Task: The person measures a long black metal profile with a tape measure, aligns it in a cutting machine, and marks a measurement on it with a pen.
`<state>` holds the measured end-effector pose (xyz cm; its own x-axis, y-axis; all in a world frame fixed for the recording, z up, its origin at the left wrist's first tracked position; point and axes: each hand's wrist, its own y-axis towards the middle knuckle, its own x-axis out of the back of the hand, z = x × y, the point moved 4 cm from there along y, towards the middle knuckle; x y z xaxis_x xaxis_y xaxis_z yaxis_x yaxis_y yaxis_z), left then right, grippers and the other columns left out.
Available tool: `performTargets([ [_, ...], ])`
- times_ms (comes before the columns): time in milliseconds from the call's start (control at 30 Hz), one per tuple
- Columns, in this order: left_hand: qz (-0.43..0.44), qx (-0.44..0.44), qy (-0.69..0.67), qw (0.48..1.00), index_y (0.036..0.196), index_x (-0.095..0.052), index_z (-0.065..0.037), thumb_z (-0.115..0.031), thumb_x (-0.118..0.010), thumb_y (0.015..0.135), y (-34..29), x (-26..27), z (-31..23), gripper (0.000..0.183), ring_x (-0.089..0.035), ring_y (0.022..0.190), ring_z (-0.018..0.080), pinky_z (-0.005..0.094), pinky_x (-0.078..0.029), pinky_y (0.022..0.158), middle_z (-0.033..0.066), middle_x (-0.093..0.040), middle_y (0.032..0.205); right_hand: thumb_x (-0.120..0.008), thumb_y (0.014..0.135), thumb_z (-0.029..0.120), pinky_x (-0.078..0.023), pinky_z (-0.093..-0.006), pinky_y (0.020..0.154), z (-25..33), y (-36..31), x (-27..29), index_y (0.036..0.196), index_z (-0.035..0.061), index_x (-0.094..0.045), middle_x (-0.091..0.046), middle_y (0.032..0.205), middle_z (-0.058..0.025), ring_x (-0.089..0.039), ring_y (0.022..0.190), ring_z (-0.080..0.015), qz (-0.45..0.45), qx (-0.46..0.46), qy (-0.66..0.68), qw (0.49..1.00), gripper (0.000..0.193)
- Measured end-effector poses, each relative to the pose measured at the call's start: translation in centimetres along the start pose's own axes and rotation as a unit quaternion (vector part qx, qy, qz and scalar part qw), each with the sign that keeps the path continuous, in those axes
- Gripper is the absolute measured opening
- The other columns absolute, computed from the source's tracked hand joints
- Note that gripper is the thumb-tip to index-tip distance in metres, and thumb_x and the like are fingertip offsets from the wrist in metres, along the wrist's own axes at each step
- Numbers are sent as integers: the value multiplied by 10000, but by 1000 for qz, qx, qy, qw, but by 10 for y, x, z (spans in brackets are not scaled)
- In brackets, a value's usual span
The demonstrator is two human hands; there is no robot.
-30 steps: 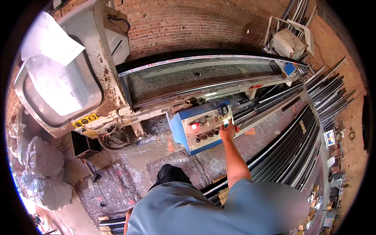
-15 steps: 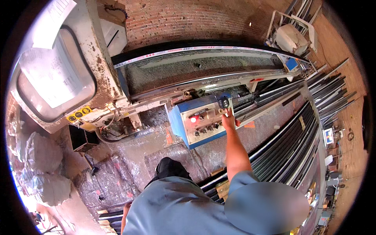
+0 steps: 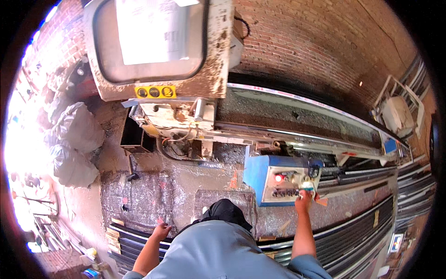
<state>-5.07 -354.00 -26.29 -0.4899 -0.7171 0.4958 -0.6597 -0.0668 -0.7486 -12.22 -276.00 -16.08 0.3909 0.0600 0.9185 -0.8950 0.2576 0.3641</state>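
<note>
Loosely parted, with nothing seen between them, the fingers of the left hand (image 3: 161,231) hang at 7 o'clock, near the ends of some black bars (image 3: 134,236). Wrinkled, shiny floor covering (image 3: 144,186) spreads at 8 o'clock; a sole could slide if it is as slick as it looks. At 4 o'clock stands the blue control box (image 3: 256,179), where 1 red lamp (image 3: 278,178) glows above a row of black knobs (image 3: 284,193). These sit close together, so a careless brush of the knuckles might shift the wrong 1. The right hand (image 3: 304,199) is at the panel's lower right corner, by something pale; I cannot tell whether its fingers pinch, press or merely touch, as the hand hides the contact. Farther out, also toward 4 o'clock, long dark bars (image 3: 357,228) lie side by side; an elbow or foot swung wide could knock them.
</note>
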Motion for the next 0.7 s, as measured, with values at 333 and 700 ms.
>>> performTargets([
  [333,52,30,9,998,1288,-585,-3,-525,-645,870,57,-30,2,671,-660,1084,314,377,-510,934,201,-689,1143,-584,850,15,-485,-413,757,108,134,35,950,30,-581,-583,965,-146,-583,854,-313,-114,-63,181,975,102],
  [700,-100,98,-44,989,1207,-639,-28,-460,-654,871,120,101,-99,548,-685,1016,316,393,-530,900,183,-715,1062,-611,934,485,-373,-452,1037,-7,471,-120,1512,42,-305,-515,1308,-185,-510,1208,-368,-168,-431,339,819,789],
])
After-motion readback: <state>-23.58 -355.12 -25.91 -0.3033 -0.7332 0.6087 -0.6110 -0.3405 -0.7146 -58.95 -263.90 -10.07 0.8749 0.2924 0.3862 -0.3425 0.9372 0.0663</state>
